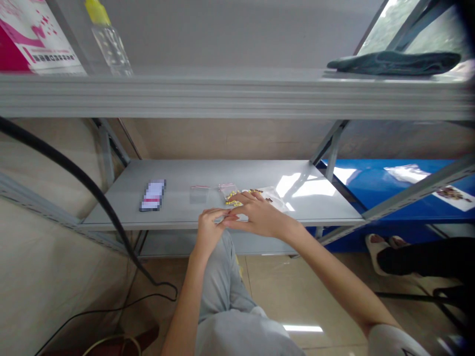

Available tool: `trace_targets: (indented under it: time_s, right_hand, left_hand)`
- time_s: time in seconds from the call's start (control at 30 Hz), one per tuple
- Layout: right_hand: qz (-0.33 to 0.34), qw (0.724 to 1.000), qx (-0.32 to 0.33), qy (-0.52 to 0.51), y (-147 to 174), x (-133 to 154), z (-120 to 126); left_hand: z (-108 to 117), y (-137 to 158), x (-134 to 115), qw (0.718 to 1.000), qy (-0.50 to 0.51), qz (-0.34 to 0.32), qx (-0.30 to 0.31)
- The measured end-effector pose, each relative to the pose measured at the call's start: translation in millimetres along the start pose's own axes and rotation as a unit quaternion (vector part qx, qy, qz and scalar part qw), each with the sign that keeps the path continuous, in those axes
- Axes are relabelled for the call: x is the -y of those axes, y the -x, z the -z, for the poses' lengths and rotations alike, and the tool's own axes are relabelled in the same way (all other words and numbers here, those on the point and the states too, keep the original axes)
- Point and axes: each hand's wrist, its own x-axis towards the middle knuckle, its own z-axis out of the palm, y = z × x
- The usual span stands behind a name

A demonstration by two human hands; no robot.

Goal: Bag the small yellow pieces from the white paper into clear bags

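Observation:
My left hand and my right hand meet at the front edge of the grey shelf. The fingertips of both are pinched together; whatever lies between them is too small or hidden to make out. Just behind the fingers sits a small clear zip bag with yellow bead-like pieces, partly covered by my right hand. A white sheet or bag with small brown pieces lies to its right. Left of these is a flat clear zip bag.
A blurred-out phone lies on the shelf's left. Overhead, an upper shelf holds a yellow-capped bottle and folded dark cloth. A black cable crosses the left. Another person's legs are at right, beside a blue table.

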Motion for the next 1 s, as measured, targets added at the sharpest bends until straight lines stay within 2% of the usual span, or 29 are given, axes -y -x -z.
trace_targets:
  time_s: [0.1,0.17,0.2,0.27,0.33,0.4,0.57,0.67,0.8,1.0]
  right_hand:
    - [-0.013,1.000,0.019,-0.015,-0.7,-5.6,-5.2]
    - [-0.013,0.998,0.008,-0.054,-0.7,-11.5,-5.5]
    - [-0.019,0.996,-0.014,-0.088,-0.5,-14.6,-5.4]
    - [-0.056,0.978,-0.100,-0.175,0.5,-19.5,-7.3]
    - [-0.115,0.937,-0.197,-0.265,1.3,-21.1,-14.7]
    - [-0.162,0.889,-0.246,-0.351,1.4,-18.8,-27.4]
    - [-0.232,0.760,-0.266,-0.546,-1.4,-4.0,-57.0]
    - [-0.268,0.716,-0.284,-0.579,-2.5,4.2,-63.1]
    - [-0.284,0.704,-0.306,-0.574,-2.9,11.7,-64.8]
    - [-0.263,0.731,-0.301,-0.553,0.0,16.2,-61.8]
  left_hand:
    - [0.3,-0.1,-2.0,0.995,0.093,0.018,0.034]
    - [0.9,-0.2,-1.7,0.990,0.132,0.049,0.020]
    - [1.4,-0.3,-1.2,0.986,0.148,0.073,0.002]
    - [2.7,-0.5,-0.4,0.977,0.175,0.119,-0.038]
    - [3.5,-0.7,-0.9,0.968,0.197,0.141,-0.062]
    - [3.3,-0.9,-2.8,0.965,0.212,0.141,-0.069]
    - [-0.5,-0.1,-8.2,0.952,0.257,0.150,-0.067]
    - [-1.9,0.1,-9.7,0.947,0.269,0.154,-0.086]
    - [-1.1,-0.6,-13.2,0.941,0.280,0.153,-0.115]
    - [3.6,-0.9,-19.8,0.946,0.258,0.151,-0.121]
